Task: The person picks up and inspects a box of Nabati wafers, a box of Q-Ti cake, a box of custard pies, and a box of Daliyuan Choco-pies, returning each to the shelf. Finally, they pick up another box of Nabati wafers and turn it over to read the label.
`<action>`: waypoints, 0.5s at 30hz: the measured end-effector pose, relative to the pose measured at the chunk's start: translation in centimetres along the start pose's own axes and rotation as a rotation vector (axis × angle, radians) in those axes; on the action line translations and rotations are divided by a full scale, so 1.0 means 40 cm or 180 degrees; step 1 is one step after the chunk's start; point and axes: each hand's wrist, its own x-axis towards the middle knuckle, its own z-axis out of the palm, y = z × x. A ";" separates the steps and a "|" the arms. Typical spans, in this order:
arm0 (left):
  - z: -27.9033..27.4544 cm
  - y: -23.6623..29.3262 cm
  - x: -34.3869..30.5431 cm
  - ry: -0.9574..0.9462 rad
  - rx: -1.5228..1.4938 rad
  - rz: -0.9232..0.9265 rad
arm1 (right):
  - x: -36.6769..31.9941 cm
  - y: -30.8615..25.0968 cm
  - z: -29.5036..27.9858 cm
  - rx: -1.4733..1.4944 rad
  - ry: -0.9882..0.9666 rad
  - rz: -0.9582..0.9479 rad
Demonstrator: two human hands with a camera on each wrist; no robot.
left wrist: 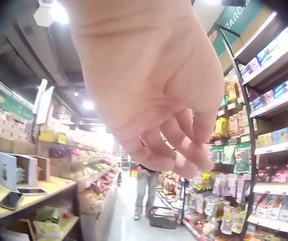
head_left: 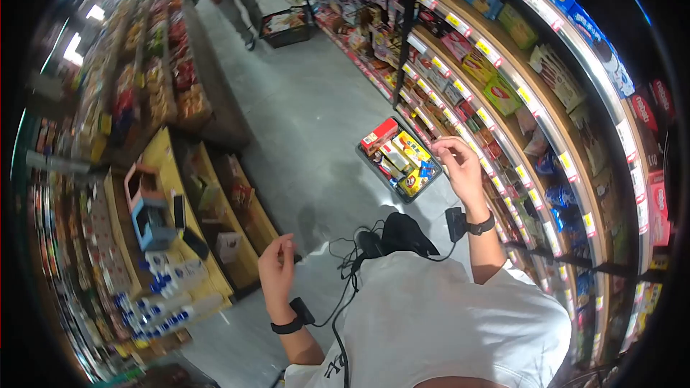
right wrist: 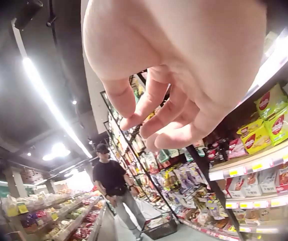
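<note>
My right hand [head_left: 460,169] hangs beside the snack shelves with its fingers loosely bent and nothing in them. In the head view it overlaps the edge of a black shopping basket [head_left: 382,179] on the floor. That basket holds a red box [head_left: 379,136], yellow packs [head_left: 410,145] and small blue packets [head_left: 427,170]. On the other side, my left hand [head_left: 275,266] is raised near the low wooden display stand [head_left: 167,172], likewise empty. Its relaxed, slightly bent fingers show in the left wrist view.
Packed snack shelves [head_left: 503,72] with price tags curve along the right. A person [right wrist: 115,181] stands farther up the aisle beside another black basket [left wrist: 163,219]. Bulk-goods bins [head_left: 165,65] line the left. Bottles [head_left: 162,309] and a blue box [head_left: 152,223] stand on the wooden display.
</note>
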 end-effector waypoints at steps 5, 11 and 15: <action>0.092 0.038 0.237 -0.0820 0.0280 0.0397 | 0.063 0.128 -0.077 -0.0240 0.0708 0.0558; 0.287 0.065 0.363 -0.1469 -0.0055 0.0052 | 0.182 0.369 -0.089 -0.0537 0.0636 0.0941; 0.396 0.027 0.395 -0.2472 0.0158 0.0249 | 0.233 0.571 -0.046 -0.0423 0.0503 0.1236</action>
